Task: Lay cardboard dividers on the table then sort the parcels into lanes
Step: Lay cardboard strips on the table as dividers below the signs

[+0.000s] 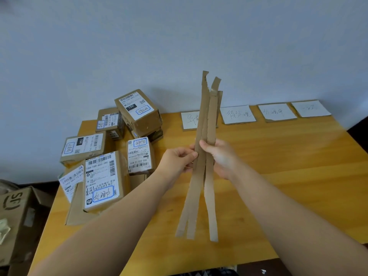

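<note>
Evidently nothing laid yet: cardboard dividers [207, 116] are pinched by left grip [179, 159], clasped by right grip [221, 156], above surface [278, 156]; parcels [101, 180] heaped unsorted.

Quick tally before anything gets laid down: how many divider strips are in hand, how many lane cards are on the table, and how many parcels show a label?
Cardboard divider strips: 3
White lane cards: 4
Parcels showing a shipping label: 6 (others may be hidden underneath)
Total: 13
</note>
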`<state>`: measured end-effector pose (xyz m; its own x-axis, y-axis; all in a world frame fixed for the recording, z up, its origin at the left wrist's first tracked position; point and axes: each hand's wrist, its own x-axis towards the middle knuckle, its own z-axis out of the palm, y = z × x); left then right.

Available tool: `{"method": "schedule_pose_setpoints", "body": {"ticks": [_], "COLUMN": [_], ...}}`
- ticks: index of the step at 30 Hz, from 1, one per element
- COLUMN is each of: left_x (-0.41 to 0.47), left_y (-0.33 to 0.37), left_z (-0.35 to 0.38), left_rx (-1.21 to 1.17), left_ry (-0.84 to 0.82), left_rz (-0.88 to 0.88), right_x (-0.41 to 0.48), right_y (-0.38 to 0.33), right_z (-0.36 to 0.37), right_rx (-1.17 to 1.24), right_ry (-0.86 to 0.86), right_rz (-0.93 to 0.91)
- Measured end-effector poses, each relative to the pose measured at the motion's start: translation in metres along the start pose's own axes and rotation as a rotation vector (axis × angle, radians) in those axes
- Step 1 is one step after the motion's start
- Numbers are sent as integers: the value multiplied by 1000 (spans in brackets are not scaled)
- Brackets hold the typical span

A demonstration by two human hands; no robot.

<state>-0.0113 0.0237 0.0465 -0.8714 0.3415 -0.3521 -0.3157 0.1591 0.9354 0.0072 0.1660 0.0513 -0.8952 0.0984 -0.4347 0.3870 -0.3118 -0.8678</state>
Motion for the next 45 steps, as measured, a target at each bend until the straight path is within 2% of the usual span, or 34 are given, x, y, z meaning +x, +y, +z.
{"method": "schedule_pose_setpoints", "body": {"ticks": [8,11,14,17,19,22,29,32,36,41,45], "left_x": [8,8,9,17,22,23,18,17,16,17,25], "left_y": [1,5,10,14,16,17,4,2,8,9,0], "left_z": [-2,3,9,12,12,11,1,-10,-38,-66,-66], "left_rx": [108,284,565,678,657,483,93,78,-81,-34,-73], "left_ry": [72,56,29,43,39,22,94,180,263,304,331], "left_rz": [62,194,307,299,276,223,65,52,14,2,-51], "right_x": [4,5,6,6,5,6,11,16,29,54,78], "right_y": [-3,-1,-2,-6,-8,-9,4,9,6,-1,42], "right_z": [1,6,9,9,6,-1,-2,-4,-5,12,21], "right_rx": [60,160,271,330,339,303,127,100,-33,15,-280], "right_ry": [39,21,6,-43,-110,-164,-103,-56,25,57,194], "right_rz": [40,80,97,109,119,113,101,127,99,115,199]}}
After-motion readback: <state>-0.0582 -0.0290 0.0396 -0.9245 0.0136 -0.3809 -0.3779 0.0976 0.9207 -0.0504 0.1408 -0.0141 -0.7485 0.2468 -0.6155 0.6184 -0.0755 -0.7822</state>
